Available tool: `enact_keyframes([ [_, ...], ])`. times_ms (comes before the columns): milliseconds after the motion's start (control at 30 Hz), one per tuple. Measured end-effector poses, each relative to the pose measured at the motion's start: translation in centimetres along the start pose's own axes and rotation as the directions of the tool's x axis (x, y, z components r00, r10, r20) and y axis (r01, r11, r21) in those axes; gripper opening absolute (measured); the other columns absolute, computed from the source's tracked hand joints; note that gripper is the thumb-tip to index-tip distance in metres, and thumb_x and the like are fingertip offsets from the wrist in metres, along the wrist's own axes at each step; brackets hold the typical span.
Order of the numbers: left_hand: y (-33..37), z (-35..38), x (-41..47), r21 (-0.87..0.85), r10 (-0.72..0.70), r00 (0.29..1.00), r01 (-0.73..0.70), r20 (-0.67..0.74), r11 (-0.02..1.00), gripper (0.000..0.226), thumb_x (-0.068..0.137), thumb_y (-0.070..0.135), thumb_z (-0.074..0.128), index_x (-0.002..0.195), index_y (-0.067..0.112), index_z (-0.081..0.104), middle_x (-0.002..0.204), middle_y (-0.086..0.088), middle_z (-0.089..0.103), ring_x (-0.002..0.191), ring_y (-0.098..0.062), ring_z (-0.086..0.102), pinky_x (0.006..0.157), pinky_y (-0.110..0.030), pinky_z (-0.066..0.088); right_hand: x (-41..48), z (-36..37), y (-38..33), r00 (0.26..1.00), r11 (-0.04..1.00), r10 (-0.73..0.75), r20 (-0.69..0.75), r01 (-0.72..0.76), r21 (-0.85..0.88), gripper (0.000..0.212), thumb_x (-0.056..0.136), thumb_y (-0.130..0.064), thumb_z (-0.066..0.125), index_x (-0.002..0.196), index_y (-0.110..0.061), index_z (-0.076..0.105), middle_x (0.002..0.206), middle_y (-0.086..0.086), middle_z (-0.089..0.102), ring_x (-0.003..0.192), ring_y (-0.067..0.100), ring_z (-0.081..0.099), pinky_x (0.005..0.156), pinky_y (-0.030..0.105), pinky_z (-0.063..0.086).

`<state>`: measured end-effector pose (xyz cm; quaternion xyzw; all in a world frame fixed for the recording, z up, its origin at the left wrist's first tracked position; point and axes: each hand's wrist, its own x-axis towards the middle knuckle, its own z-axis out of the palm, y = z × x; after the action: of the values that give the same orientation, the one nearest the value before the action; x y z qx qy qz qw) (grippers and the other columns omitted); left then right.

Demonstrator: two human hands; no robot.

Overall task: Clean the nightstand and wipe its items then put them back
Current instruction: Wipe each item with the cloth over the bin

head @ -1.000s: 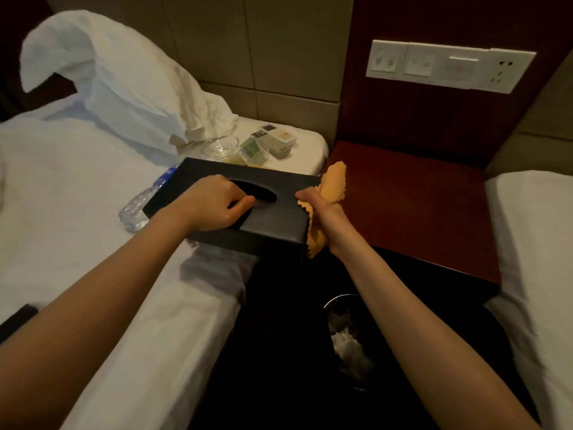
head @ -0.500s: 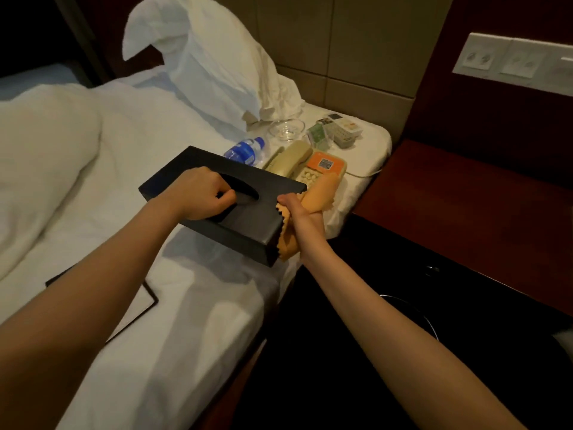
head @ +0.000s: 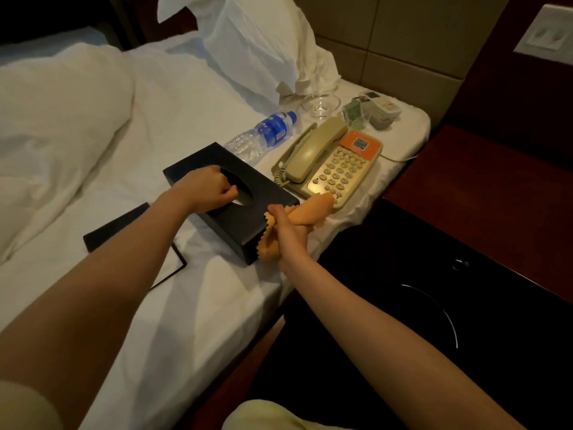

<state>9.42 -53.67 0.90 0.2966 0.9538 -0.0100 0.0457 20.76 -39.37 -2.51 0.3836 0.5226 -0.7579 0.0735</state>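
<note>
Gripping the black tissue box (head: 248, 220) with the left hand (head: 206, 190), fingers curled into the oval slot on top, low on the white bed (head: 192, 305) (resting or just lifted, hard to tell) beside the phone (head: 328, 162) and water bottle (head: 263, 135). Clutching an orange cloth (head: 310, 207) in the right hand (head: 290, 225), bunched against the box's near right end, thumb up at the top corner. Well apart from the dark wooden nightstand (head: 483, 187) off to the right.

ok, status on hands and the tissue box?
Left hand grips black tissue box at its opening. Right hand holds orange cloth against box end. Telephone close beside cloth.
</note>
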Motion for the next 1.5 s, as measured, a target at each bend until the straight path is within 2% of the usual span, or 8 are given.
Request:
enact_keyframes([
  [267,0.2,0.6,-0.1,0.164,0.036,0.995,-0.021,-0.088,0.986,0.052,0.1,0.034,0.03,0.074,0.006,0.066,0.067,-0.005,0.052,0.076,-0.015,0.041,0.074,-0.026,0.029,0.3,0.0,-0.4,0.99,0.992,-0.1,-0.095,0.091,-0.093,0.057,0.095,-0.042,0.043,0.143,-0.015,0.028,0.132,0.012,0.047,0.117,0.032,0.048,0.092,0.036,0.037],
  [500,-0.2,0.8,-0.9,0.018,-0.044,0.992,0.046,-0.122,0.999,0.042,0.099,0.034,0.037,0.075,0.008,0.06,0.077,-0.006,0.051,0.077,-0.018,0.043,0.073,-0.032,0.038,-0.7,-0.9,-2.6,0.815,0.871,-0.491,-0.308,0.458,-0.176,0.037,0.1,-0.024,0.038,0.132,-0.005,0.043,0.115,0.01,0.06,0.104,0.025,0.058,0.068,0.014,0.032],
  [600,0.1,0.6,-1.5,-0.026,-0.082,0.99,0.079,-0.115,0.997,0.035,0.097,0.033,0.04,0.077,0.011,0.057,0.082,-0.006,0.049,0.08,-0.019,0.044,0.071,-0.03,0.034,-2.2,0.1,-4.5,0.736,0.778,-0.618,-0.274,0.624,-0.076,0.032,0.1,-0.022,0.042,0.126,-0.004,0.045,0.088,-0.001,0.059,0.077,0.014,0.059,0.074,0.017,0.047],
  [800,-0.5,0.7,-2.8,-0.248,-0.279,0.923,0.214,-0.264,0.945,0.022,0.093,0.03,0.046,0.101,0.012,0.057,0.097,-0.007,0.051,0.084,-0.022,0.051,0.072,-0.032,0.038,-3.7,3.9,-6.2,0.578,0.572,-0.816,-0.003,0.806,-0.156,0.031,0.096,-0.024,0.047,0.121,-0.005,0.047,0.093,-0.003,0.053,0.082,0.008,0.054,0.076,0.019,0.045],
  [1033,-3.9,2.5,-7.1,-0.46,-0.733,0.678,0.635,-0.053,0.621,0.038,0.087,0.026,0.053,0.121,0.01,0.048,0.126,-0.02,0.046,0.116,-0.038,0.046,0.095,-0.042,0.039,-4.4,8.3,-2.1,0.739,0.683,-0.538,0.406,0.664,-0.304,0.028,0.096,-0.017,0.045,0.12,-0.004,0.051,0.103,0.007,0.056,0.094,0.019,0.054,0.078,0.025,0.039],
  [1133,-4.9,3.6,-9.2,-0.468,-0.857,0.507,0.783,0.097,0.41,0.05,0.089,0.033,0.052,0.128,0.006,0.04,0.135,-0.022,0.037,0.125,-0.04,0.036,0.103,-0.045,0.032,-4.1,9.9,1.3,0.732,0.578,-0.395,0.555,0.668,-0.47,0.028,0.095,-0.015,0.046,0.117,0.0,0.054,0.108,0.015,0.059,0.094,0.021,0.053,0.073,0.025,0.04],
  [1300,-5.8,4.8,-12.2,-0.486,-0.932,0.347,0.836,0.107,0.255,0.064,0.083,0.045,0.057,0.13,0.005,0.037,0.139,-0.021,0.031,0.129,-0.039,0.028,0.107,-0.045,0.024,-3.0,11.1,4.4,0.845,0.49,-0.234,0.48,0.529,-0.693,0.044,0.094,-0.021,0.05,0.135,-0.006,0.045,0.123,0.015,0.057,0.112,0.029,0.056,0.097,0.04,0.047],
  [1500,-5.5,5.4,-13.5,-0.552,-0.921,0.199,0.833,0.336,-0.021,0.113,0.068,0.056,0.073,0.147,0.012,0.005,0.148,-0.018,0.02,0.136,-0.036,0.022,0.109,-0.046,0.026,-2.6,11.6,3.8,0.907,0.507,-0.083,0.414,0.396,-0.766,0.042,0.093,-0.024,0.054,0.129,-0.005,0.047,0.115,0.011,0.059,0.093,0.022,0.059,0.079,0.03,0.045],
])
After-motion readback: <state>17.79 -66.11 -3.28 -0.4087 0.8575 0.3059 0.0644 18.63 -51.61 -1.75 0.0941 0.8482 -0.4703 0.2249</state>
